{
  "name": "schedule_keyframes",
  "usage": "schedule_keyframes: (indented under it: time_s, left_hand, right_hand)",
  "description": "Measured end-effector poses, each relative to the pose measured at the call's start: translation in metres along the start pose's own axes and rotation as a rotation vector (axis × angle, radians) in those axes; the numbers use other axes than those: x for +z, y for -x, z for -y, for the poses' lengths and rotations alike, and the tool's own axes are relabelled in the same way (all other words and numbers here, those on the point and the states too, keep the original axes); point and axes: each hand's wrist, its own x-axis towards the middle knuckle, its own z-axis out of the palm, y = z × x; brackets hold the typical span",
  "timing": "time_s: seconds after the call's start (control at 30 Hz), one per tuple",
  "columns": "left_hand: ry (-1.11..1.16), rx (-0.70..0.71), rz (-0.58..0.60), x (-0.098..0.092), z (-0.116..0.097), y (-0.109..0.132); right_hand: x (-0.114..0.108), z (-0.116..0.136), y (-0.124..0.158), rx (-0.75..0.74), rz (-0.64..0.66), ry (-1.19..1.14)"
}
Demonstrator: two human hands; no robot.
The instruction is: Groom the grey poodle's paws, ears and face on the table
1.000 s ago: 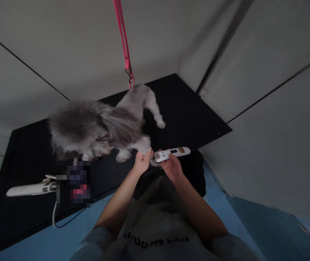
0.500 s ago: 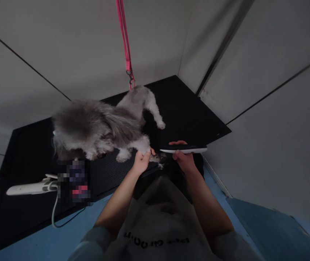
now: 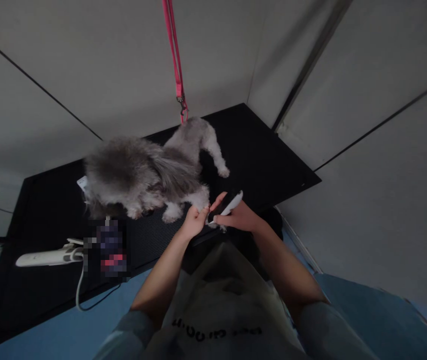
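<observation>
A grey and white dog [image 3: 183, 155] is on the black table, with a shaggy head and closely cropped hindquarters. My left hand [image 3: 194, 222] is closed around the end of one of its hind legs, and the paw is mostly hidden by my fingers. In my right hand [image 3: 238, 216] is a slim black-and-white hair clipper [image 3: 232, 204], tilted so that its lower end points toward that paw. This end is close to my left fingertips; whether it touches the fur I cannot tell. Cut hair [image 3: 221, 228] shows just below the clipper.
The black grooming table [image 3: 269, 155] stands against grey walls. A pink leash [image 3: 174, 50] with a metal clip hangs down to the dog's rear. At the left lie a white corded clipper [image 3: 44, 258] and a pixelated, unreadable item [image 3: 110, 250]. Blue floor [image 3: 138, 295] shows below.
My right hand has moved left, bringing the clipper from level and apart to tilted beside the held paw. My left hand keeps its grip. The dog's head has shifted slightly.
</observation>
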Motion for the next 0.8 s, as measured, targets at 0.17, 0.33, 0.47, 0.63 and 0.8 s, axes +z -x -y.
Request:
schedule_keyframes:
  time_s: [0.17, 0.33, 0.47, 0.63, 0.8]
  left_hand:
    - [-0.003, 0.022, 0.028, -0.003, -0.002, 0.0]
    - [0.016, 0.062, 0.052, -0.003, -0.004, -0.001]
    - [0.051, 0.042, 0.026, -0.001, -0.006, -0.001]
    - [0.074, 0.037, 0.001, -0.001, -0.01, -0.002]
    - [0.123, 0.034, -0.002, -0.002, -0.011, -0.002]
  right_hand:
    - [-0.01, 0.009, -0.009, 0.03, 0.216, 0.179]
    - [-0.016, -0.012, 0.001, -0.068, -0.071, -0.172]
    - [-0.013, -0.022, 0.013, -0.123, 0.049, -0.287]
    - [-0.009, -0.028, 0.018, -0.114, -0.134, -0.29]
    - [-0.005, -0.038, 0.018, -0.082, -0.096, -0.353]
